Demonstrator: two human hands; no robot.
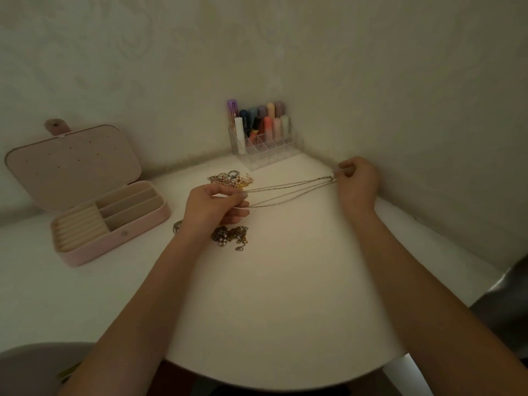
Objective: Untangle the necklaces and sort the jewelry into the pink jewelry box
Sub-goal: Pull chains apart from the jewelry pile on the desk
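With both hands drawn apart: thin silver chain strands [288, 191] hang taut between them, above the white round table [257, 310].
Left hand [213, 208]: fingers curled and pinched shut on the near ends of the strands; about 3 lines fan out from it.
Right hand [357, 181]: fingertips closed on the far end, where the strands meet at what looks like a small clasp or pendant; too small to tell which.
Jewelry still loose: a gold and pink tangle of rings and chains [231, 180] just beyond the left hand, a dark bronze beaded heap [231, 237] just below it, a silvery piece [177, 226] half hidden by the wrist.
Pink jewelry box [114, 224]: open at the left, lid back, ring rolls and 3 long compartments apparently empty.
Clear plastic organizer of coloured tubes [265, 144]: near the wall, out of the way.
Risk: pulling harder could tighten any knot or snap a fine link.
Risk: lowering the left hand could snag the strands on either heap.
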